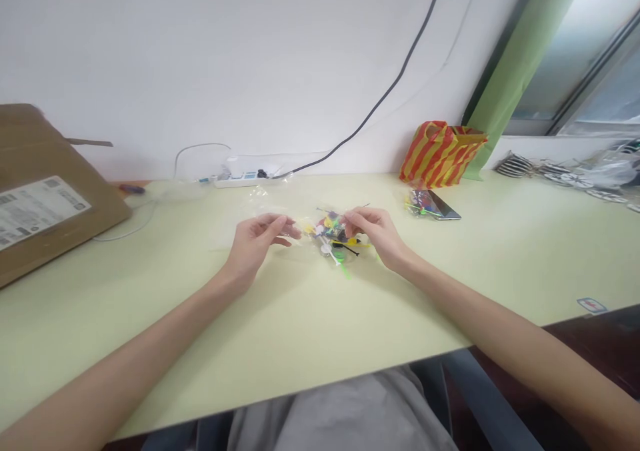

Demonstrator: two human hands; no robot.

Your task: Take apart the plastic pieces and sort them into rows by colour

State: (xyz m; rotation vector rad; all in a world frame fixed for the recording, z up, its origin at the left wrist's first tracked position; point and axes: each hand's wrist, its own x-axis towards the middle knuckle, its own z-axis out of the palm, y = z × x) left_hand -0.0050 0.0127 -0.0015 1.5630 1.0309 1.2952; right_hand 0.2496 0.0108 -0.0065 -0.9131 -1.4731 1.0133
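Observation:
A small heap of coloured plastic pieces, in white, yellow, green, black and other colours, lies on the pale table in front of me. Clear plastic film glints around it, and some pieces have thin stems. On its left side, my left hand has thumb and fingers pinched on what looks like the clear plastic bag, whose edges are hard to make out. From the right, my right hand reaches to the heap with its fingertips pressed together. Whatever sits between those fingertips is too small or hidden to name.
A cardboard box stands at the left, and a white power strip lies along the wall. Toward the right are another packet of coloured pieces, a phone, a striped bag and several round slotted discs.

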